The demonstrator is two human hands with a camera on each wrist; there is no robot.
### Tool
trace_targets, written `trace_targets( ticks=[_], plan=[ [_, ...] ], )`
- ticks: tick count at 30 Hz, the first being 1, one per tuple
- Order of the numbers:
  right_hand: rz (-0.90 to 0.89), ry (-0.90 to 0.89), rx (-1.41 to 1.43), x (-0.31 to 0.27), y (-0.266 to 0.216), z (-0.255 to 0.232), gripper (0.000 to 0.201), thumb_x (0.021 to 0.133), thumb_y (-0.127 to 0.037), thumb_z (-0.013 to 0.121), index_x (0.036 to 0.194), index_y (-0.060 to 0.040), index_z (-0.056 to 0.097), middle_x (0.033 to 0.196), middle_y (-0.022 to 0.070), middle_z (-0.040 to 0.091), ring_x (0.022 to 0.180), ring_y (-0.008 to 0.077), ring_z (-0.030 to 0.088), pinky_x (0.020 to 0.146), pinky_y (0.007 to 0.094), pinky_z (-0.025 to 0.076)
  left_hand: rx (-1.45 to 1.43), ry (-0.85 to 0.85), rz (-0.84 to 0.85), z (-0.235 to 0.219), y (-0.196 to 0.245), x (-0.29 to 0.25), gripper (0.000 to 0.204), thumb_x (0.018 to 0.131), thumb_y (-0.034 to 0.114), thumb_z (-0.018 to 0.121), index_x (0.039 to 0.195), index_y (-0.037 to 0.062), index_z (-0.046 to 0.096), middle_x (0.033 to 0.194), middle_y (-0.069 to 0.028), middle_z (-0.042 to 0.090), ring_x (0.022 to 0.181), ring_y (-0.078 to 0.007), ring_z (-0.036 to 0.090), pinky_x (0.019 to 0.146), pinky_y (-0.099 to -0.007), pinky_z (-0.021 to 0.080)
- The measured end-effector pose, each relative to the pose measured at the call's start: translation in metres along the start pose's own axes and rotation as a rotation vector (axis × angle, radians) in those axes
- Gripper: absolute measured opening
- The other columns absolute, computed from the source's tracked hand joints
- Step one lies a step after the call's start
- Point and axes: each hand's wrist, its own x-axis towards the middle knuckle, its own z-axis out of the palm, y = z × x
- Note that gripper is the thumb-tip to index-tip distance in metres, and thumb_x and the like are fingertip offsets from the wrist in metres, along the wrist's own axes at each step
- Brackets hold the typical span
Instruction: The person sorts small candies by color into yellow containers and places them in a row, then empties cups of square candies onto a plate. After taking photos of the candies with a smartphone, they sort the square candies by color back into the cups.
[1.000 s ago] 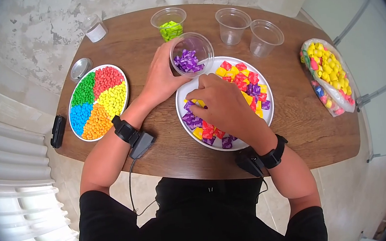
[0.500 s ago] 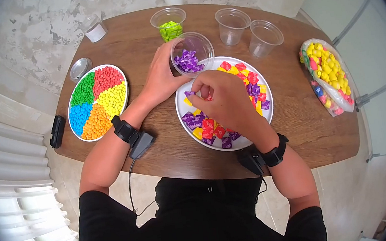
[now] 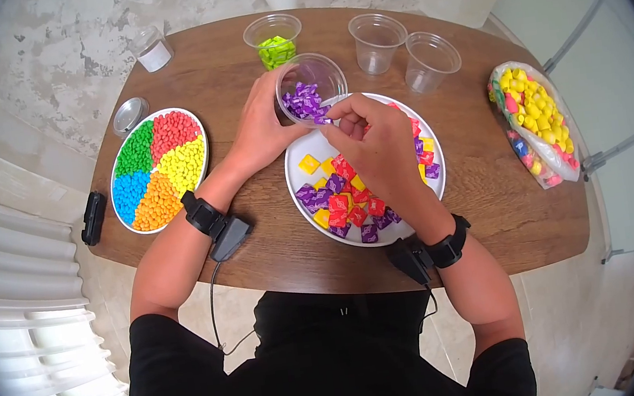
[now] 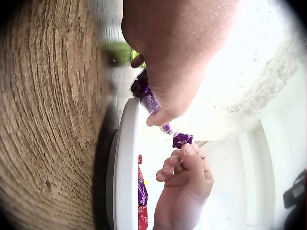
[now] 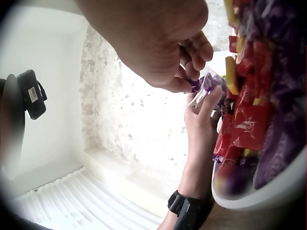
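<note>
My left hand [image 3: 264, 121] grips a clear plastic cup [image 3: 324, 72], tilted toward me at the far left rim of a round white plate [image 3: 293, 171]. Purple wrapped candies [image 3: 303, 103] lie in the cup. Between thumb and fingertips, my right hand [image 3: 380, 143] pinches one purple candy [image 4: 182, 140], right at the cup's near rim. Red, yellow and purple wrapped candies [image 3: 336, 195] are scattered over the plate, some hidden under the right hand.
Behind the left hand stands a cup of green candies [image 3: 277, 51]; two clear cups [image 3: 378, 32] are to its right. At left are a plate of colour-sorted candies [image 3: 184, 163], a metal lid [image 3: 131, 115] and a labelled jar [image 3: 153, 53]. A bag of yellow sweets [image 3: 538, 119] lies far right.
My right hand has lifted a purple candy from the plate's left part and brought it up to the cup's rim. The left hand keeps holding the cup in about the same spot.
</note>
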Motion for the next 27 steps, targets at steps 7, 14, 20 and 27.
trace_targets(
  ticks=[7, 14, 20, 27],
  plan=[
    [0.022, -0.044, 0.014, 0.0000, 0.0001, -0.0013, 0.013, 0.084, -0.007, 0.079, 0.095, -0.0031, 0.073, 0.073, 0.0085, 0.070, 0.064, 0.0218, 0.067, 0.061, 0.0379, 0.051, 0.013, 0.005, 0.013, 0.0003, 0.0013, -0.0003, 0.084, 0.070, 0.009, 0.088, 0.146, 0.0047, 0.052, 0.137, -0.0170, 0.061, 0.132, -0.0343, 0.058, 0.113, -0.0445, 0.046],
    [-0.030, -0.029, -0.010, 0.0001, 0.0036, -0.0013, 0.014, 0.086, -0.008, 0.078, 0.099, -0.0032, 0.076, 0.075, 0.0107, 0.070, 0.065, 0.0244, 0.067, 0.062, 0.0387, 0.052, 0.012, 0.003, 0.004, 0.0002, 0.0012, -0.0007, 0.083, 0.071, 0.010, 0.088, 0.146, 0.0047, 0.052, 0.138, -0.0172, 0.061, 0.133, -0.0341, 0.058, 0.114, -0.0445, 0.046],
    [-0.048, -0.016, 0.006, 0.0007, 0.0056, -0.0020, 0.017, 0.090, -0.010, 0.075, 0.105, -0.0021, 0.078, 0.078, 0.0134, 0.071, 0.066, 0.0264, 0.067, 0.064, 0.0397, 0.052, 0.000, 0.000, -0.005, 0.0005, -0.0001, -0.0005, 0.085, 0.072, 0.012, 0.089, 0.148, 0.0045, 0.051, 0.140, -0.0175, 0.061, 0.134, -0.0336, 0.058, 0.115, -0.0443, 0.045],
    [-0.037, -0.011, 0.011, 0.0006, 0.0067, -0.0007, 0.021, 0.094, -0.010, 0.072, 0.111, -0.0003, 0.078, 0.083, 0.0163, 0.073, 0.069, 0.0280, 0.068, 0.066, 0.0406, 0.053, -0.002, -0.009, -0.011, -0.0005, 0.0004, -0.0008, 0.086, 0.073, 0.013, 0.089, 0.149, 0.0041, 0.051, 0.140, -0.0178, 0.060, 0.134, -0.0332, 0.058, 0.115, -0.0441, 0.045]
  ],
)
